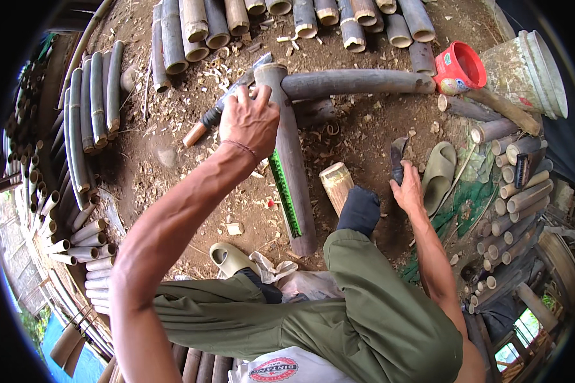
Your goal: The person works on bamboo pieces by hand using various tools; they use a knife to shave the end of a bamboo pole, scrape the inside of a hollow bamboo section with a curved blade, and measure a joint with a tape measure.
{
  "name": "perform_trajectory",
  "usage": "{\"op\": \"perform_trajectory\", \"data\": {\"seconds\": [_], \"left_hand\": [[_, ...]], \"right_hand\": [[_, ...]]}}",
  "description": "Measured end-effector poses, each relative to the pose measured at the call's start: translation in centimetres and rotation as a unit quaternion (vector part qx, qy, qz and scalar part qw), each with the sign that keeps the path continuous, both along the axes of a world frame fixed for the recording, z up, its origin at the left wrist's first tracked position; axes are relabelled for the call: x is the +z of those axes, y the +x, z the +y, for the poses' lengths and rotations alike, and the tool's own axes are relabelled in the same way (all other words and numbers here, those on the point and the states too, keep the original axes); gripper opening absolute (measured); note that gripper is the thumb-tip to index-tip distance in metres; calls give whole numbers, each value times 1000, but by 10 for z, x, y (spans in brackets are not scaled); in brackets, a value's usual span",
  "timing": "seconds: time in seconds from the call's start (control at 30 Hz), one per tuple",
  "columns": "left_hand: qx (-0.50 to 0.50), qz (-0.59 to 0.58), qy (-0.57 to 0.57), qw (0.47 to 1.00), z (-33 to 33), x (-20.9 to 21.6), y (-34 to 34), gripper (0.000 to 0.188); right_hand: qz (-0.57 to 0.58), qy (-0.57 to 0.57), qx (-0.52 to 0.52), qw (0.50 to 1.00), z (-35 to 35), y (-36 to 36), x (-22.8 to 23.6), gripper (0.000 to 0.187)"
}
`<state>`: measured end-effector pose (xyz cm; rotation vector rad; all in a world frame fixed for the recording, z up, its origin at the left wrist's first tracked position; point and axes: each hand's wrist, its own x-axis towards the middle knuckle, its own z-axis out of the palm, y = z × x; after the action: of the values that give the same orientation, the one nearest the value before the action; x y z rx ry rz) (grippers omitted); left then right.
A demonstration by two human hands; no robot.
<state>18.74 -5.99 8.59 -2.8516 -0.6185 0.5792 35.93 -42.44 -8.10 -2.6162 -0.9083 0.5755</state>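
My left hand [249, 121] is closed, its bent fingers against the left side of a grey bamboo tube [297, 185]. What its fingers grip is hidden underneath. A bright green strip with dark marks [286, 195] runs along that tube and disappears toward the hand. Beside the fingers, a long-bladed knife [211, 116] with a black-wrapped wooden handle slants across the ground. The tube's upper part leans by a crossing bamboo pole [364, 83]. In my right hand [410, 191], low at the right, is a small curved knife [398, 153] with its blade pointing away.
A short pale bamboo block [336, 182] stands by my dark-socked foot [360, 209]. Cut bamboo lies stacked far ahead, at left [96, 99] and at right [521, 198]. A red pot [460, 67], a dirty white bucket [524, 73] and a sandal [439, 175] sit right. Shavings litter the dirt.
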Motion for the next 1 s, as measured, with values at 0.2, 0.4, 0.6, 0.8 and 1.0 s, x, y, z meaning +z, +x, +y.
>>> {"op": "perform_trajectory", "data": {"seconds": [0.2,0.4,0.6,0.8,1.0], "left_hand": [[-41,-66,-60,995,-24,-12,-53,54],[-48,-91,-91,990,-59,-39,-72,58],[-49,-109,-55,991,-38,-42,-57,66],[1,-74,-119,990,-18,-39,-44,82],[-33,-93,-79,992,27,-29,-10,84]], "right_hand": [[-25,11,7,1000,0,0,2,63],[-34,9,6,999,4,-4,-1,63],[-33,-1,-6,999,5,-6,-1,64],[-43,27,0,999,6,-6,-5,64],[-37,134,-71,988,20,-7,19,61]]}}
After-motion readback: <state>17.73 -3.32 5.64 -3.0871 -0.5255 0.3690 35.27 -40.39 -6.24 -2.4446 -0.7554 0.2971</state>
